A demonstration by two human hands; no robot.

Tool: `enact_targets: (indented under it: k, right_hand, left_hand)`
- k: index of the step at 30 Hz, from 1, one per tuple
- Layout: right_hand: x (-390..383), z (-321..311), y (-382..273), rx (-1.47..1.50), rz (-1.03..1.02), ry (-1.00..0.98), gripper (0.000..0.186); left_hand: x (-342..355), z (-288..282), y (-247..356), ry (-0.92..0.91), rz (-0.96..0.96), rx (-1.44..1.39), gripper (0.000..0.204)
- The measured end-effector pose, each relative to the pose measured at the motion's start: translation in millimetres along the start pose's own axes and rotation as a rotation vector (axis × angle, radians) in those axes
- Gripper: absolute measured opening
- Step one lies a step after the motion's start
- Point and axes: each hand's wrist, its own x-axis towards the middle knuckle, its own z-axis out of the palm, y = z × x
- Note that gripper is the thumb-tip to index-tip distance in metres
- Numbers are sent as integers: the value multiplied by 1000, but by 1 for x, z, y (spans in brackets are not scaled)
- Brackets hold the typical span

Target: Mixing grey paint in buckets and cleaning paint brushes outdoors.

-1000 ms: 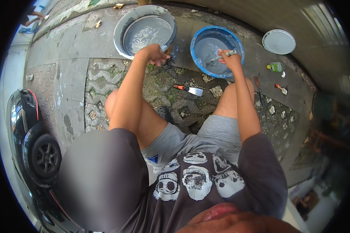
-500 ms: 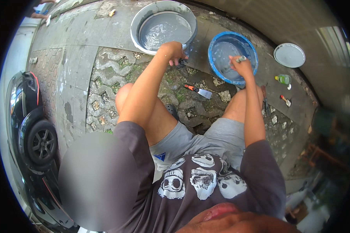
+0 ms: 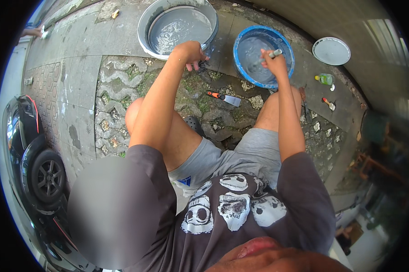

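My right hand [image 3: 275, 67] is closed round a pale grey rod-like handle [image 3: 276, 53] over the blue tub [image 3: 264, 84]. The far end of that tool is not plain to see, and grey liquid [image 3: 254, 54] lies in the tub. Beside the near rim of the large grey-white round tub [image 3: 143, 20], which also holds grey liquid, hangs my left hand [image 3: 189, 53]. Its fingers droop loosely and a little apart; a small dark thing [image 3: 203, 66] shows just past them, and whether they touch it is unclear. Between my knees lies a scraper [image 3: 225, 98] with an orange and black handle.
To the right are a round white lid [image 3: 331, 51], a small green bottle [image 3: 324, 79] and a red-handled brush [image 3: 328, 104]. Mossy patterned pavers [image 3: 118, 81] cover the ground before me. A black car [image 3: 36, 163] stands at left, a wall [image 3: 349, 27] behind the tubs.
The whole view has shifted, so the tubs and tools appear further left and higher. Over the blue tub, the handle in my right hand now points more to the right.
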Motion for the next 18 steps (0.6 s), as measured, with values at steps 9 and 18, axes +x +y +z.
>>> enact_targets:
  k: [9,18]
  right_hand:
    - [40,-30,11,-537,-161,211,32]
    - [17,-4,16,-36,-211,285,32]
  left_hand:
    - [-3,-8,12,-84,-31,-8,34]
    - [1,-9,13,-121,-27,10,29]
